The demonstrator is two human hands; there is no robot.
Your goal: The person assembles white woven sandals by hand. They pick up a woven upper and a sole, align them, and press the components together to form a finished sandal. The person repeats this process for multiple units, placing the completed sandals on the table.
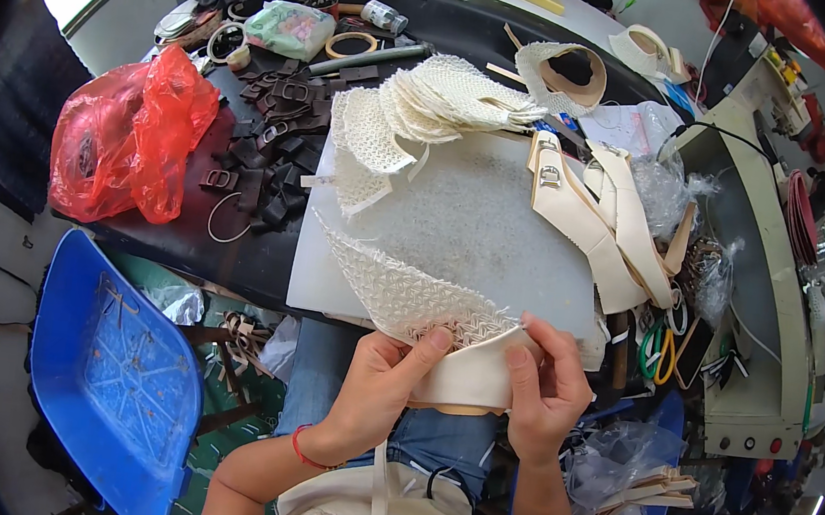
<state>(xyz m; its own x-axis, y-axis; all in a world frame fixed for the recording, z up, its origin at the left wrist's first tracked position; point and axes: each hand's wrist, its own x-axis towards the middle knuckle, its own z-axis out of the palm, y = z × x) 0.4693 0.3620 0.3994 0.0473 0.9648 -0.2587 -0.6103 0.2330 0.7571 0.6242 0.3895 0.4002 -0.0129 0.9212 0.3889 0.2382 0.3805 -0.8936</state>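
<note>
A cream woven shoe upper [395, 281] with a smooth cream band [465, 376] along its near edge is held above my lap, by the front of the work board. My left hand [381, 380] pinches the band's left part, thumb on top. At the other end, my right hand [548, 384] grips the band's upper right corner between thumb and fingers. The upper's pointed woven end reaches left over the pale board [458, 202]. Behind it lies a stack of similar woven pieces [449, 105]. Smooth cream pieces with buckles [582, 225] rest on the board's right side.
Dark buckled straps [281, 123] and a red plastic bag [133, 138] cover the table's left. A blue bin [124, 368] stands below. Scissors with coloured handles [664, 354] hang at right, near a pale machine [761, 334]. A curved woven piece [562, 77] lies at the back.
</note>
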